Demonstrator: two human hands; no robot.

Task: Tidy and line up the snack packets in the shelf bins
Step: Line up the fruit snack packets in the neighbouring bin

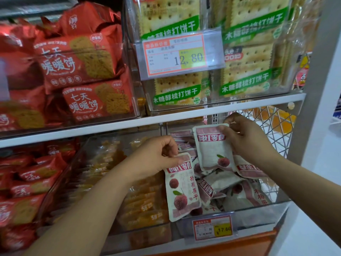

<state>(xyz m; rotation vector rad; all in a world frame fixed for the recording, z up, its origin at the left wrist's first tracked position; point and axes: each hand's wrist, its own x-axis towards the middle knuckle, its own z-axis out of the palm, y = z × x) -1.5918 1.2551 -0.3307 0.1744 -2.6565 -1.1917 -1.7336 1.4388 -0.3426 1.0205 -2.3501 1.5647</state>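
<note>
My left hand (155, 156) pinches the top edge of a white bayberry snack packet (181, 189), which hangs upright over the front left of the clear lower-right bin (258, 209). My right hand (247, 139) grips the top corner of a second white bayberry packet (214, 148), held upright above the bin's middle. Under both lie several more of these packets (238, 187), jumbled at different angles inside the bin.
A price tag (213, 228) reading 17.60 hangs on the bin front. Left of it is a bin of orange packets (140, 206), then red biscuit packs (27, 183). The shelf above (184, 115) carries red biscuit packs (77, 60) and green-labelled cracker packs (247, 71). A wire mesh panel (276, 130) stands at right.
</note>
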